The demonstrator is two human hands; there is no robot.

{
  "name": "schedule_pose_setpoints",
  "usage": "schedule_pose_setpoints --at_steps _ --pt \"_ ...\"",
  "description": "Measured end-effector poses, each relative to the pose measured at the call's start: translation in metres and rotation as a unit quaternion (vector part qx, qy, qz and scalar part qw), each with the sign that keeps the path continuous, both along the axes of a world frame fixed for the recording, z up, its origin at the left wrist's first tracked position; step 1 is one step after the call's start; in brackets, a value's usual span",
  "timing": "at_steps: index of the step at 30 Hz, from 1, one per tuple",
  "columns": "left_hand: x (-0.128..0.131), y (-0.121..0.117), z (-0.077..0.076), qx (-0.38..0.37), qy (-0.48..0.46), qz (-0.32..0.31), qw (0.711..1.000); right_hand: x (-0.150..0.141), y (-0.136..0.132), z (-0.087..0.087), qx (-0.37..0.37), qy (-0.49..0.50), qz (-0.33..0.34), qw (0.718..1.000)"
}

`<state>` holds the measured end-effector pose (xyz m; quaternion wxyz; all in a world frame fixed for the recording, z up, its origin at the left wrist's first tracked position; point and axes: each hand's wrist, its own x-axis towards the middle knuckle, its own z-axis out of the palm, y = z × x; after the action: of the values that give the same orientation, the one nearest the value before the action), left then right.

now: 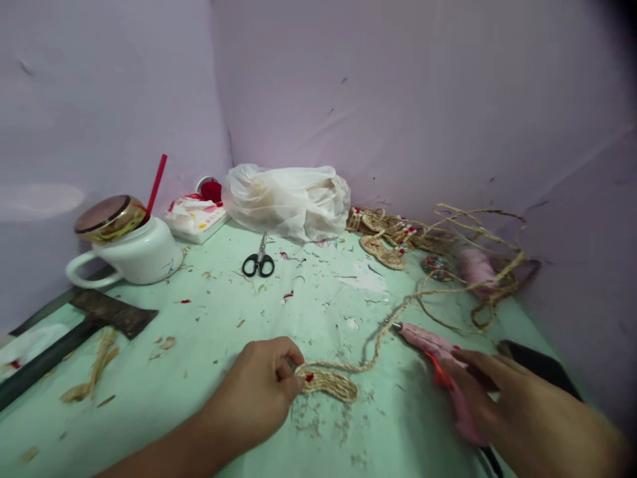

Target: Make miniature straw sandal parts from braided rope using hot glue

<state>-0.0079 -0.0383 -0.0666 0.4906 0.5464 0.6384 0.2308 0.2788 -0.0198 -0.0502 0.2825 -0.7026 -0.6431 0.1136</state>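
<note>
My left hand (263, 385) pinches the left end of a small coiled piece of braided straw rope (331, 385), shaped like a sole, with a red spot near the fingers. From this piece a loose braided cord (375, 352) runs up and right across the table. My right hand (517, 398) is on a pink hot glue gun (428, 342), its fingers bent over the rear of the body. The gun's metal nozzle points to the upper left, close to the cord. An orange trigger shows below the fingers; the palm side of this hand is hidden.
Black-handled scissors (259, 264) lie mid-table. At left are a hammer-like axe (114, 312) and a white mug (144, 255). Behind stand a plastic bag (293, 202) and a white box (199, 222). Finished-looking straw pieces (383, 249) and tangled cord (497, 292) are at right; a dark object (537, 365) lies nearby.
</note>
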Motion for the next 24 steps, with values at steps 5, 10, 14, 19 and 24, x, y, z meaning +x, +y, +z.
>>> schedule_pose_setpoints --at_steps 5,10,14,19,24 --pt "-0.002 0.001 0.008 0.012 0.144 -0.058 0.988 -0.062 0.003 0.007 0.126 -0.122 0.352 0.919" --pt "-0.002 0.000 0.012 -0.002 0.163 -0.088 0.983 -0.091 0.008 -0.009 0.129 -0.112 0.418 0.892" --pt "0.000 0.000 0.011 -0.005 0.173 -0.074 0.982 -0.089 0.014 -0.019 0.148 -0.118 0.424 0.886" --pt "0.001 0.004 0.009 0.009 0.219 -0.116 0.969 -0.080 0.022 -0.025 0.160 -0.145 0.448 0.868" --pt "0.002 0.002 0.002 0.054 0.264 -0.144 0.952 -0.074 0.023 -0.032 0.163 -0.143 0.461 0.860"
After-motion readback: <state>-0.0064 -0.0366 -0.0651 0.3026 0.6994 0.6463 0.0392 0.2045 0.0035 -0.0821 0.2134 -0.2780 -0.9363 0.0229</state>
